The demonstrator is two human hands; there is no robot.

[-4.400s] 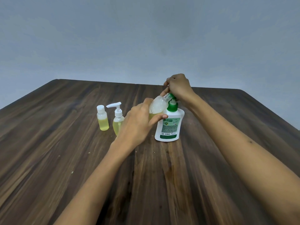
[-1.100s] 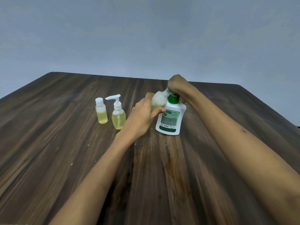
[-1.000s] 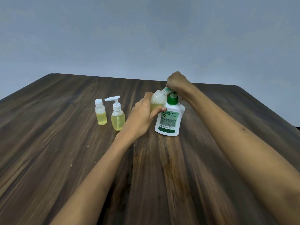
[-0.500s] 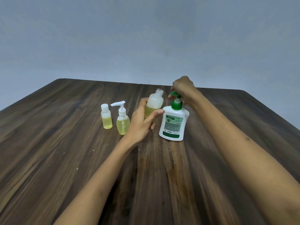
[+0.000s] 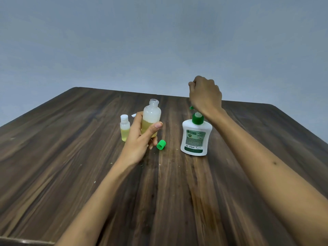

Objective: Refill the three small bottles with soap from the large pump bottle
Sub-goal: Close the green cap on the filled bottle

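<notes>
Open small bottle (image 5: 150, 119) held upright in left hand (image 5: 140, 139), thumb and fingers wrapped round it; translucent plastic, yellow soap low, froth above. Judged filled, cap pending: green cap (image 5: 161, 144) lies at its 4 o'clock on the table (image 5: 53, 157). Capped small bottle (image 5: 124, 127) at 9 o'clock holds yellow soap. Pump bottle (image 5: 195, 137), white, glossy, at 3 o'clock. Right hand (image 5: 205, 95) curled above the pump; contact unclear. Dark woodgrain.
</notes>
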